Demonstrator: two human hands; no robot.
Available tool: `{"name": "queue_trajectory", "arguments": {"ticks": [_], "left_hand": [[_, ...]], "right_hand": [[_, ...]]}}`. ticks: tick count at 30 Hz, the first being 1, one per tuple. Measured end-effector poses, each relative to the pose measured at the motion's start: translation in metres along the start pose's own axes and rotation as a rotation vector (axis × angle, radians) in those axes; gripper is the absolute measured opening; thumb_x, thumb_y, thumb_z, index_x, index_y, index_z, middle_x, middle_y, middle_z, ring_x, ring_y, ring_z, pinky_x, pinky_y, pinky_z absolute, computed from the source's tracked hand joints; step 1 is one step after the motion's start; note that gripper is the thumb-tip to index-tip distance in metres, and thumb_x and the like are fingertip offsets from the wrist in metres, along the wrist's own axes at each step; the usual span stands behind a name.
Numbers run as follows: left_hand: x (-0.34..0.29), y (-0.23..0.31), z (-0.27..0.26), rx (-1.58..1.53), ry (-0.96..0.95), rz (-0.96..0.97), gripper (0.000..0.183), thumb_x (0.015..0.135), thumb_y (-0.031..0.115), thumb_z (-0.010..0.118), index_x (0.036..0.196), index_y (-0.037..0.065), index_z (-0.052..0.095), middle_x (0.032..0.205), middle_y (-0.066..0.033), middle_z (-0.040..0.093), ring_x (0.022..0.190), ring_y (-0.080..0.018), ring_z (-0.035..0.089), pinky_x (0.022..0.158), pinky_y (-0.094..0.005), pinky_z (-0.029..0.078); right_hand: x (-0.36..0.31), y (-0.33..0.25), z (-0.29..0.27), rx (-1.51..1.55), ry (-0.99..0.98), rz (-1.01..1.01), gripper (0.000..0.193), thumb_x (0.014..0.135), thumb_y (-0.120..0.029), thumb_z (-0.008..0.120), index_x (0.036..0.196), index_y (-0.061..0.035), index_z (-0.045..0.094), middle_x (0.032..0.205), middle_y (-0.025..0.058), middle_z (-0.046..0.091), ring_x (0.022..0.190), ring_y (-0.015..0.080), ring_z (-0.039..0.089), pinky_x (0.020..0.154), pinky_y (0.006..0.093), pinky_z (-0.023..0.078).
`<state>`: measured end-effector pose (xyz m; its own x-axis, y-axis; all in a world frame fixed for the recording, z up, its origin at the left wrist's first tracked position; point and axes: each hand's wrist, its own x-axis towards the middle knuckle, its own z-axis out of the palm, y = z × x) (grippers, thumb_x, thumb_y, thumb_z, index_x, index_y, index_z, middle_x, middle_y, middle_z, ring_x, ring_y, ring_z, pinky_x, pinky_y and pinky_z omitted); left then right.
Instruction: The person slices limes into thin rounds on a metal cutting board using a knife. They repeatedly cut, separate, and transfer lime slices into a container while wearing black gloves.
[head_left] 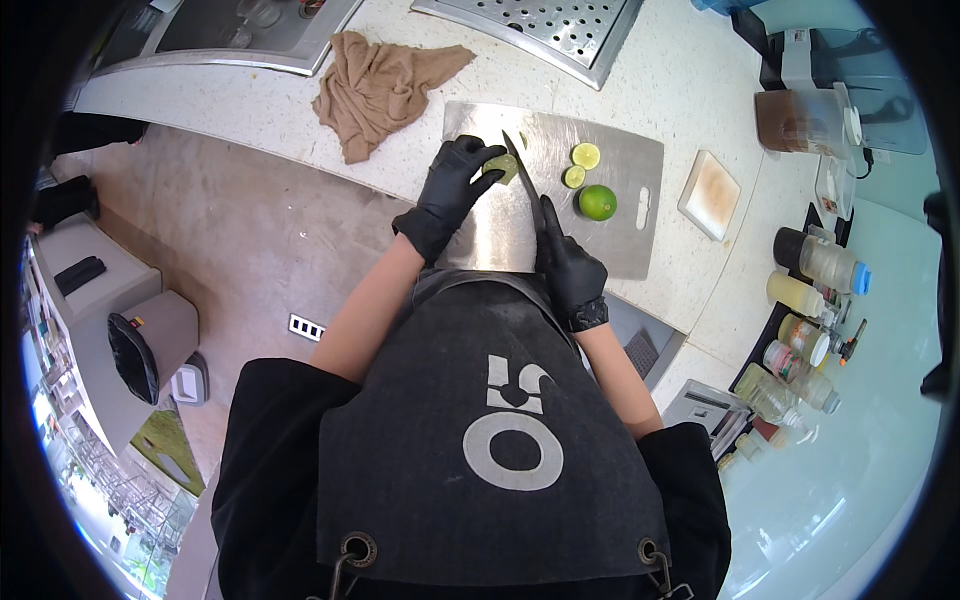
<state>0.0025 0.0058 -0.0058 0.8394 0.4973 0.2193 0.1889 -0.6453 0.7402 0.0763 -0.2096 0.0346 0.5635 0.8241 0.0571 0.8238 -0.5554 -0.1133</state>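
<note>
My left hand (457, 188), in a black glove, pinches a cut piece of lime (501, 168) above the metal cutting board (625, 250). In my right hand (570, 262), also gloved in black, is the handle of a knife (523, 178). Its dark blade points away from me and lies close beside the lime piece. To the right of the blade are two pale cut lime pieces, a larger one (586, 156) and a smaller one (574, 177). A whole-looking green lime (597, 203) rests just nearer to me on the board.
A crumpled brown cloth (380, 85) lies left of the board. Behind it are a sink (290, 40) and a perforated metal drain tray (545, 30). At the right stand a small stained white board (710, 195), a brown-filled container (800, 120) and several bottles (830, 262).
</note>
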Motion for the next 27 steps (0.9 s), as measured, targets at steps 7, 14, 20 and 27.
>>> {"name": "queue_trajectory", "arguments": {"ticks": [7,14,20,27], "left_hand": [[0.0,0.013,-0.005,0.026,0.004,-0.01,0.046,0.075,0.024,0.077,0.117,0.013,0.062,0.106,-0.0115,0.06,0.101,-0.0303,0.055,0.087,-0.0395,0.045],[-0.004,0.021,0.002,0.085,0.076,-0.035,0.045,0.073,0.025,0.079,0.113,0.011,0.062,0.105,-0.0113,0.06,0.101,-0.0312,0.054,0.088,-0.0406,0.045],[-0.003,0.019,0.001,0.081,0.08,-0.042,0.042,0.073,0.023,0.078,0.111,0.012,0.064,0.103,-0.0108,0.061,0.099,-0.0313,0.056,0.086,-0.0405,0.046],[-0.001,0.019,0.001,0.093,0.083,-0.021,0.041,0.071,0.021,0.078,0.109,0.011,0.064,0.102,-0.0114,0.061,0.098,-0.0319,0.056,0.085,-0.0405,0.046]], "right_hand": [[0.01,0.0,0.004,0.049,0.11,0.027,0.058,0.09,-0.025,0.059,0.144,-0.0302,0.04,0.05,0.0027,0.052,0.036,0.0195,0.049,0.035,0.036,0.039],[0.002,0.001,-0.001,0.001,0.063,-0.05,0.062,0.089,-0.023,0.062,0.145,-0.0285,0.039,0.055,0.003,0.054,0.039,0.0177,0.051,0.038,0.0342,0.04],[0.004,0.0,0.0,0.024,0.085,-0.059,0.062,0.085,-0.022,0.062,0.143,-0.03,0.041,0.053,0.0028,0.054,0.037,0.0186,0.051,0.037,0.0348,0.042],[0.02,-0.006,-0.001,0.026,0.008,-0.045,0.065,0.084,-0.019,0.059,0.145,-0.0304,0.038,0.054,0.0033,0.055,0.038,0.0198,0.052,0.036,0.0358,0.041]]}}
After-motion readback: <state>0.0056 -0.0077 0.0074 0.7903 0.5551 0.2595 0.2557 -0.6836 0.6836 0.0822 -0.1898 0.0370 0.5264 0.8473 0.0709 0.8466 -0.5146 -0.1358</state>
